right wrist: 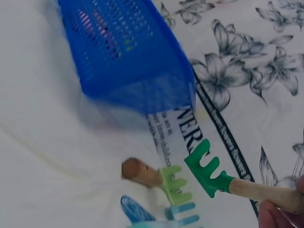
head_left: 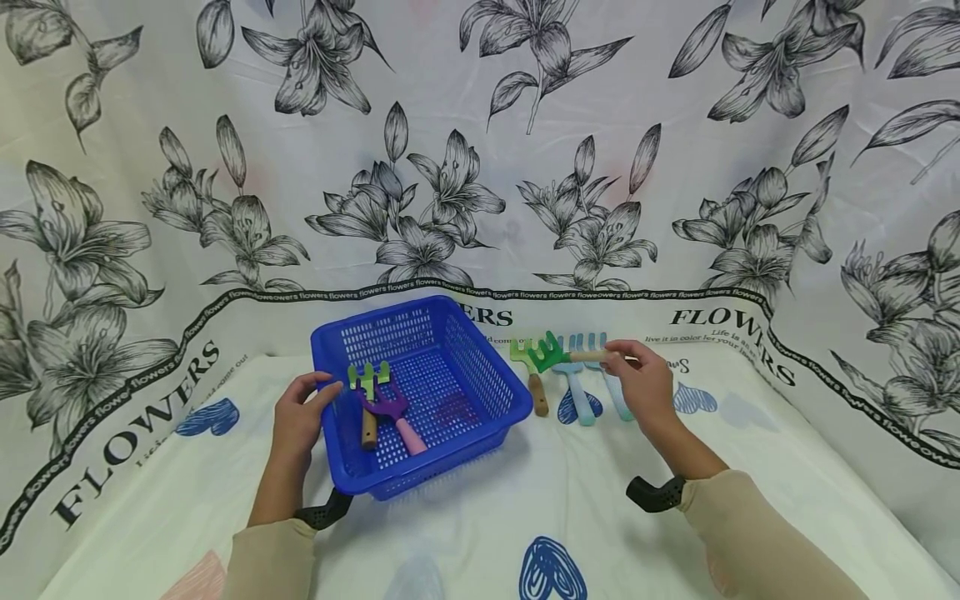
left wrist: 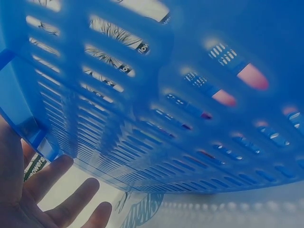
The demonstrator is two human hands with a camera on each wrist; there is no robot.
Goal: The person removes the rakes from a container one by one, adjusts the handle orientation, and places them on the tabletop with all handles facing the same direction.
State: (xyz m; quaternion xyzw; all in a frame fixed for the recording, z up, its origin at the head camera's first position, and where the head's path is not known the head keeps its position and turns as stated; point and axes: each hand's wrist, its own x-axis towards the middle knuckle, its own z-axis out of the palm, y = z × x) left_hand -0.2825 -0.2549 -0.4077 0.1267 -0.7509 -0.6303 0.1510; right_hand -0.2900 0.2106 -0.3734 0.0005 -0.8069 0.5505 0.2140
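My left hand (head_left: 300,417) holds the left rim of a blue plastic basket (head_left: 480,446); in the left wrist view its fingers (left wrist: 78,199) spread along the outside of the perforated wall. Inside the basket lie a light green hand rake (head_left: 370,383) with a wooden handle and a purple fork (head_left: 390,406) with a pink handle. Beyond the basket's right side, my right hand (head_left: 641,383) pinches a dark green hand rake (head_left: 551,354) by the end of its pale wooden handle, its tines pointing left. That rake is above other small rakes on the cloth.
Under the held rake lie another light green rake (head_left: 537,387) with a brown handle and two light blue rakes, one (head_left: 576,392) beside the other (head_left: 617,392). A white patterned cloth (head_left: 480,542) covers the surface, and a flower-printed curtain (head_left: 480,100) rises behind.
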